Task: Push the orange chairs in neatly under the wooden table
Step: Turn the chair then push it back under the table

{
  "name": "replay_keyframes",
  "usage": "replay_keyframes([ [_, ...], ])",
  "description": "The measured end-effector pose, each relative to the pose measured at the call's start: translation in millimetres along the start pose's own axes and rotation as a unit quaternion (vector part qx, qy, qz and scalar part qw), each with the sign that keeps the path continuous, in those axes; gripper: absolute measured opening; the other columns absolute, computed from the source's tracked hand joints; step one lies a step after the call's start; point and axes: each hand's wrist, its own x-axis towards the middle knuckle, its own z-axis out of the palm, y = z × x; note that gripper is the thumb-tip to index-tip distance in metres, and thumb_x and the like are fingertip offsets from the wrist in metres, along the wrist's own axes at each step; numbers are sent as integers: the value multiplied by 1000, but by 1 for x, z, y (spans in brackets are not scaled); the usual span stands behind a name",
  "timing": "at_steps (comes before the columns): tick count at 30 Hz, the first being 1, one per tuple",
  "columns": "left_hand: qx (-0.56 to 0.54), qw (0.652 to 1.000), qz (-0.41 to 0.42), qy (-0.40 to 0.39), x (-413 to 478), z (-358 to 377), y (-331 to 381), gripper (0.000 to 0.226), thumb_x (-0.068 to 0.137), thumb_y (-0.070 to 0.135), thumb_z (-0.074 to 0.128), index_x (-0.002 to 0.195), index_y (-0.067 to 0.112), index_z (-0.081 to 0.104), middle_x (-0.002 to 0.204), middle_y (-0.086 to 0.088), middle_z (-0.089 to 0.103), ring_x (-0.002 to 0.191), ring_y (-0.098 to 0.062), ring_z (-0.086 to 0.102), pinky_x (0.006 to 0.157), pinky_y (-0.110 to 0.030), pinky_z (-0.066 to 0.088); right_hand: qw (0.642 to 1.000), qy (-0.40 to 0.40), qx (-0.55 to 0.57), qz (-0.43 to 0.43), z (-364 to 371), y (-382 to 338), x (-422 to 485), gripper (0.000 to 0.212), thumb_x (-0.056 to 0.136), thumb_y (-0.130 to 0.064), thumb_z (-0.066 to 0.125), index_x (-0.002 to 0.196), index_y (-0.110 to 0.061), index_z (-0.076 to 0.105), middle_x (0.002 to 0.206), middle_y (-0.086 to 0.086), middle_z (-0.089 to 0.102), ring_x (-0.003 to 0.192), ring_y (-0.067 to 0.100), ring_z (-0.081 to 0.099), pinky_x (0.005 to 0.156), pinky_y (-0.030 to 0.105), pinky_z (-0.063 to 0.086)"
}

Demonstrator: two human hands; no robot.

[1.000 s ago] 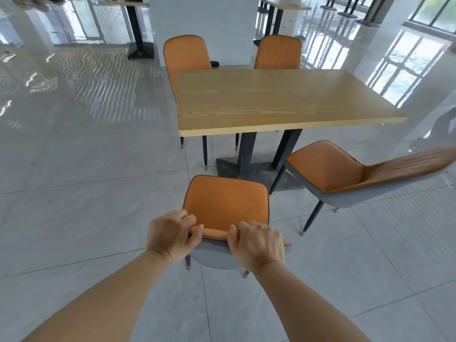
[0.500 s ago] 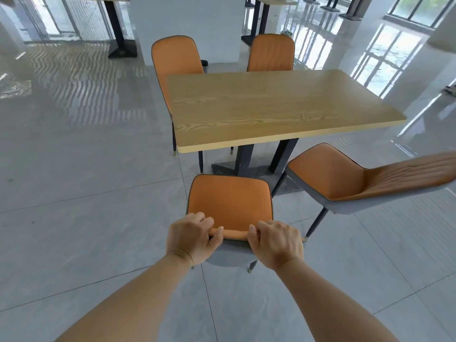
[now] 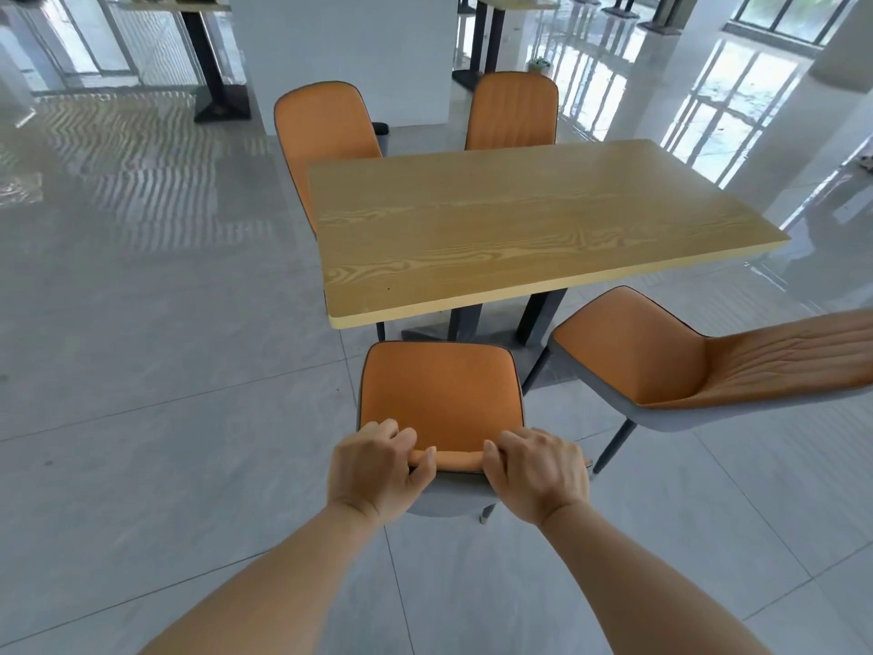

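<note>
Grey floor tiles [image 3: 165, 442] are gleaming around the wooden worktop [image 3: 519, 229]; left hand [image 3: 373, 468] and right hand [image 3: 538, 475] are both gripping the near orange chair's [image 3: 439, 394] backrest, its seat sitting just short of the worktop edge.

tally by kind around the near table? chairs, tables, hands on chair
Orange chairs: 4 (held one, right one, far left, far right)
Wooden table: 1
Hands gripping the backrest: 2 (left hand, right hand)
Total: 7
</note>
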Motion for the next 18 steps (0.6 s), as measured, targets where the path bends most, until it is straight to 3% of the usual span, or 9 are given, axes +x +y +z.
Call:
replay_keyframes([
  [8,36,998,-18,-39,28,10,10,42,91,50,39,61,22,48,56,6,42,47,-14,36,43,-22,23,999,-20,30,-41,3,24,34,49,92,-53,32,58,-22,48,55,-8,43,54,15,43,47,29,30],
  [13,55,995,-22,-77,33,10,9,40,91,50,36,65,22,49,59,4,47,54,-17,41,52,-28,31,994,-73,55,-58,-4,28,42,50,93,-57,20,71,-24,51,71,-7,54,73,17,52,59,33,33],
  [18,95,976,-62,-184,40,-4,19,60,87,58,1,87,25,52,81,1,54,73,-20,45,71,-36,36,988,-124,64,-61,-11,30,45,52,95,-57,20,78,-25,57,78,-6,55,80,18,52,68,36,44],
])
